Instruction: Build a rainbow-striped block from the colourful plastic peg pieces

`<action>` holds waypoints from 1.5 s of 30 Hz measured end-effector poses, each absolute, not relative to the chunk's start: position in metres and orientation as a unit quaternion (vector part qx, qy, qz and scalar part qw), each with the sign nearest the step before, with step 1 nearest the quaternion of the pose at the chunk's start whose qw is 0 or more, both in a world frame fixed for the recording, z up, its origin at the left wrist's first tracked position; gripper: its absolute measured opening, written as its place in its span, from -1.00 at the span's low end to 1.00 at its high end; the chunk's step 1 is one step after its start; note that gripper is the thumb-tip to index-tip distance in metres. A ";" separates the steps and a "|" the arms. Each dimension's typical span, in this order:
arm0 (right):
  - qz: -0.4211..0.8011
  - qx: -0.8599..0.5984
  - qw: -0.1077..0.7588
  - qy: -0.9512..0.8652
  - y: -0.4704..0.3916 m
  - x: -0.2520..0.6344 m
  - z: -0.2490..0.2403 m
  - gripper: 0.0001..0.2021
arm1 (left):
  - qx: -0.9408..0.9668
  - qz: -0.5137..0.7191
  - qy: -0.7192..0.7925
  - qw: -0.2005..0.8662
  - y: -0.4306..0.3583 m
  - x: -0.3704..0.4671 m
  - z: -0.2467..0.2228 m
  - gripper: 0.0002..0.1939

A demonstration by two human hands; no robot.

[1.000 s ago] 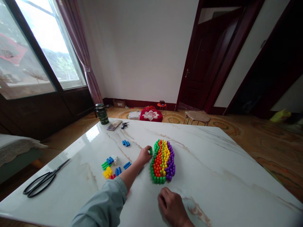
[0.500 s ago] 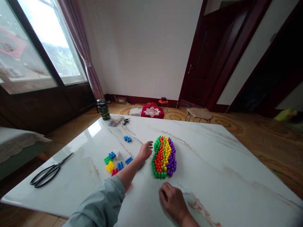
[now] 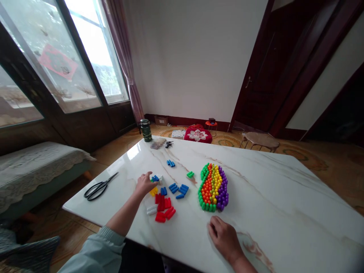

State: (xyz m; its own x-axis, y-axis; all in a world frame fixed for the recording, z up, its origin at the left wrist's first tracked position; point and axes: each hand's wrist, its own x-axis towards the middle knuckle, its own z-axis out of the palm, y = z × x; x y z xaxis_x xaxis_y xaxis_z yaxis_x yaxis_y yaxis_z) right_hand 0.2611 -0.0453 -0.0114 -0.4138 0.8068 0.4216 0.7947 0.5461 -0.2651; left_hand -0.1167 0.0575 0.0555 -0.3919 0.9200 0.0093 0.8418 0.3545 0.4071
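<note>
My left hand [image 3: 145, 184] reaches over the small plastic pieces on the left, fingers bent and apart above a green piece [image 3: 152, 180] that they partly cover. Blue pieces [image 3: 155, 178] and yellow pieces [image 3: 154, 191] lie beside it. My right hand [image 3: 225, 238] rests on the table near the beadwork, fingers curled in; whatever they hold, if anything, is hidden. The beadwork [image 3: 212, 187] is a curved panel of round beads in green, orange, yellow and purple bands. Between the hands lie a green pair [image 3: 190, 174], more blue pieces [image 3: 183, 189] and red pieces [image 3: 160, 203].
Long-handled black scissors [image 3: 99, 187] lie at the left of the white marble-patterned table [image 3: 273, 212]. A green flask [image 3: 146, 131] stands at the far corner, near small dark pliers [image 3: 168, 144]. Beyond the table are a round stool [image 3: 261, 140] and a red cushioned seat [image 3: 198, 135].
My left hand has moved left from beside the beadwork to the loose pieces. A green pair now shows near where it was. The view has turned left; my right hand stays curled near the beadwork.
</note>
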 end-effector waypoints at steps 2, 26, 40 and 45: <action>0.009 -0.478 0.257 -0.840 -0.046 0.261 -0.011 -0.83 | 0.537 0.157 0.820 0.123 0.055 -0.116 0.049 -0.38; 0.029 -0.488 0.263 -0.832 -0.046 0.258 -0.005 -0.83 | 0.706 0.321 0.609 0.166 0.088 -0.015 0.058 -0.58; 0.071 -0.505 0.246 -0.824 -0.046 0.259 -0.005 -0.86 | 0.780 0.274 0.512 0.232 0.120 0.061 0.028 -0.38; 0.070 -0.503 0.257 -0.822 -0.047 0.259 -0.004 -0.86 | 0.772 0.289 0.509 0.250 0.121 0.067 0.017 -0.29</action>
State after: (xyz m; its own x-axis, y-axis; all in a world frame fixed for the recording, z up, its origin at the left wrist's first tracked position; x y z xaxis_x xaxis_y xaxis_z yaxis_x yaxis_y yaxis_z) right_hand 0.2585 -0.0466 -0.0038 -0.3625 0.8632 0.3514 0.7910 0.4844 -0.3738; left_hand 0.0670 0.1207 0.0168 0.3160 0.9294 0.1906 0.6404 -0.3572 0.6799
